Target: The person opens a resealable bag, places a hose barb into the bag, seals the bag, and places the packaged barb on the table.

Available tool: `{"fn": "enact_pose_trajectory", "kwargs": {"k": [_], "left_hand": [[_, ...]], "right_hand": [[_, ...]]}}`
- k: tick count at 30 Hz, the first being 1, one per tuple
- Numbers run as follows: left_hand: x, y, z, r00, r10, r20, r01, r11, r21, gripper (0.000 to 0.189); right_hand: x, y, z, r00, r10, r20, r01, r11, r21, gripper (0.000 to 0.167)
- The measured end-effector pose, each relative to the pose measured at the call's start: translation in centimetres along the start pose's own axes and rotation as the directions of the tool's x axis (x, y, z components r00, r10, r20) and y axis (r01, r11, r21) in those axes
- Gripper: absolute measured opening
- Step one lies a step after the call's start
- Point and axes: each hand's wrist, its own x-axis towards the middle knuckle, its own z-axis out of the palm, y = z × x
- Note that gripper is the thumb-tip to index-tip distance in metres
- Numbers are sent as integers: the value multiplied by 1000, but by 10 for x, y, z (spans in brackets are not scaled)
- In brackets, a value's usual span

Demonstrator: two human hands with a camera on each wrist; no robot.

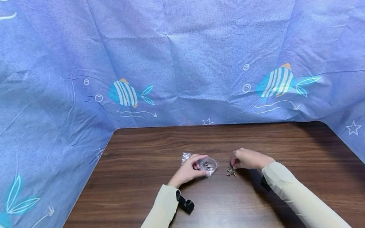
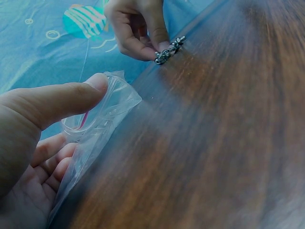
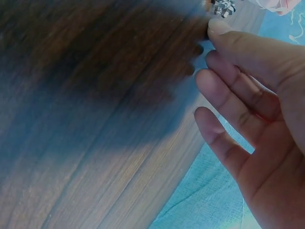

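My left hand [image 1: 187, 172] holds a clear plastic zip bag [image 1: 211, 165] by its mouth, which it spreads between thumb and fingers. A few small dark bits show inside the bag. In the left wrist view the thumb presses the near lip of the bag [image 2: 107, 112]. To the right, a small heap of shiny metal pieces [image 1: 231, 171], like little screws or fasteners, lies on the table. My right hand [image 1: 246, 158] reaches down to this heap, thumb and forefinger at its edge, other fingers loosely bent. Whether a piece is between those fingertips I cannot tell.
The brown wood-grain table [image 1: 138, 204] extends around both hands. A blue fish-print cloth [image 1: 203, 54] hangs behind it and along both sides. Another crinkled clear plastic piece [image 1: 185, 156] shows just behind the left hand. A black strap [image 1: 185, 202] is round the left wrist.
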Motion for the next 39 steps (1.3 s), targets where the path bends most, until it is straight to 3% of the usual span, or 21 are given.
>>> {"fn": "enact_pose_trajectory", "kwargs": {"k": [20, 39], "left_hand": [[0, 0, 0, 1000, 2, 4, -2, 1000, 9, 59], [1, -1, 0, 1000, 16, -5, -16, 1000, -4, 59]], "right_hand": [[4, -4, -2, 1000, 5, 2, -5, 999, -41, 8], [30, -24, -14, 999, -8, -31, 6, 999, -33, 6]]}}
